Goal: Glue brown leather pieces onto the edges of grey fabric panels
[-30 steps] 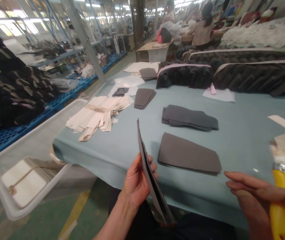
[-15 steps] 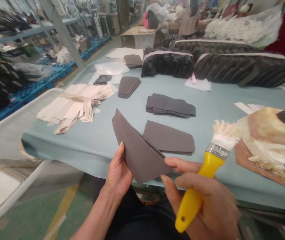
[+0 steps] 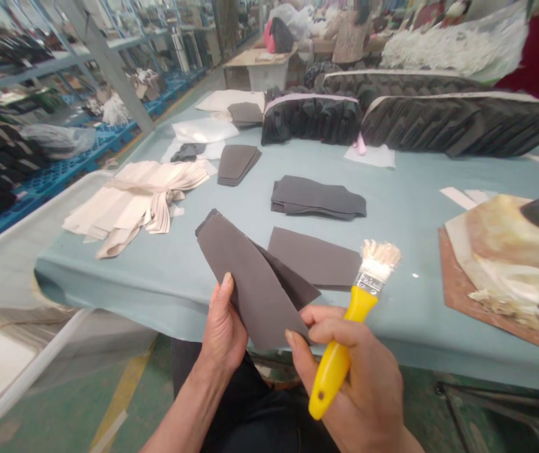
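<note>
Over the table's front edge, my left hand (image 3: 225,330) is closed on the left side of some dark grey fabric panels (image 3: 253,280), thumb on top. The panels are layered and fanned apart, one showing behind the front one. My right hand (image 3: 368,377) has a paintbrush (image 3: 364,303) with a yellow handle gripped in its palm, its whitish bristles pointing up. The thumb and index finger of that hand also pinch the panels' lower right corner. Just behind them a stack of similar grey panels (image 3: 314,255) lies flat on the table.
On the blue-green tabletop (image 3: 406,207) are a folded dark stack (image 3: 319,196), a smaller grey stack (image 3: 236,165) and a tied bundle of cream strips (image 3: 140,195). A stained cream container (image 3: 491,239) sits on a brown board (image 3: 453,277) at right. Pleated dark bundles (image 3: 453,129) line the back.
The front panel has turned and separated from the one behind, which now shows more. My right hand and the brush have moved left and slightly down, with the brush more upright.
</note>
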`<state>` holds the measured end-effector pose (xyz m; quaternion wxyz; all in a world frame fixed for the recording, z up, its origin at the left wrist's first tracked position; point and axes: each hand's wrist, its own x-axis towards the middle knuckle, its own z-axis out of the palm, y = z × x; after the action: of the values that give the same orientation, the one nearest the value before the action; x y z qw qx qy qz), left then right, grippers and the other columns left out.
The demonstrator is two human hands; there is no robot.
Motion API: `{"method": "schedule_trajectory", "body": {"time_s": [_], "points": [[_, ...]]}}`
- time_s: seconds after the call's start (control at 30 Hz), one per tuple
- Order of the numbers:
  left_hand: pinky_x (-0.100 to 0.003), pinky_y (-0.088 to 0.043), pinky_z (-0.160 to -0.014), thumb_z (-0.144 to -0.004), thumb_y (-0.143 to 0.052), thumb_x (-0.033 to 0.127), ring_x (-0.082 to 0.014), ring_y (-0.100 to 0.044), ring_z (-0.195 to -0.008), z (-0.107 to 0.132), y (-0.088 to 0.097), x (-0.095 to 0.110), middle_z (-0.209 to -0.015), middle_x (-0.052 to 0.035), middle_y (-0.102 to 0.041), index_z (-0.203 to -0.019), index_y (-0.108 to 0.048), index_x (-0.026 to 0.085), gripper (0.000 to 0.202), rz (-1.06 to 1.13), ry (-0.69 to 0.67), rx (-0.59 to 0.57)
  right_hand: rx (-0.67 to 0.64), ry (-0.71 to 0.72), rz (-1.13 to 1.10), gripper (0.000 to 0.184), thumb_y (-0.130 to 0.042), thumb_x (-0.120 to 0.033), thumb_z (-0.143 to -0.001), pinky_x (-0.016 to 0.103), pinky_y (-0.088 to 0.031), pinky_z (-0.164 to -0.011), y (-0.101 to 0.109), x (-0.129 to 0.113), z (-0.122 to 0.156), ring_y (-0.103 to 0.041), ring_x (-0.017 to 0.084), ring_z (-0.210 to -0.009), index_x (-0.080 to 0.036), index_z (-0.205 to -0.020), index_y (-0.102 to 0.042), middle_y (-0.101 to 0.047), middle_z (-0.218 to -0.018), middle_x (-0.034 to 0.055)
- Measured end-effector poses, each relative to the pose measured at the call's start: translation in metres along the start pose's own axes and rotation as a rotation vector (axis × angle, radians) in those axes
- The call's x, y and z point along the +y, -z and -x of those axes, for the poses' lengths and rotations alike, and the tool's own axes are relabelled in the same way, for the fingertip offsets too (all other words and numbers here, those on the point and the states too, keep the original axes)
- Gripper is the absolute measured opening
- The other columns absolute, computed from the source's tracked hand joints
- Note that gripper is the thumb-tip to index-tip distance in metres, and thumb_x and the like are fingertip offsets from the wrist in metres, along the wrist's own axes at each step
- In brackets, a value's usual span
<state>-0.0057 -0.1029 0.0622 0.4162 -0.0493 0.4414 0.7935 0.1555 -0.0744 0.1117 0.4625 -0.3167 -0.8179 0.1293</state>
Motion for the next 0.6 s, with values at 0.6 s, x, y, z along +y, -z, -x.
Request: {"method": "schedule_trajectory", "body": {"time_s": [0.6], "points": [[-0.034, -0.057, -0.105, -0.074, -0.095, 0.052, -0.0249, -0.076, -0.11, -0.01, 0.012, -0.015, -0.113, -0.0043, -0.085, -0.109, -0.083, 0.02, 0.049, -0.022, 0.042, -0.01, -0.013, -0.016, 0.056, 0.008, -0.063, -0.03, -0.104, 0.027, -0.058, -0.073, -0.031, 0.025, -0.02, -0.078, 0.017, -0.085, -0.026, -0.102, -0.056, -0.077, -0.095, 0.0012]]}}
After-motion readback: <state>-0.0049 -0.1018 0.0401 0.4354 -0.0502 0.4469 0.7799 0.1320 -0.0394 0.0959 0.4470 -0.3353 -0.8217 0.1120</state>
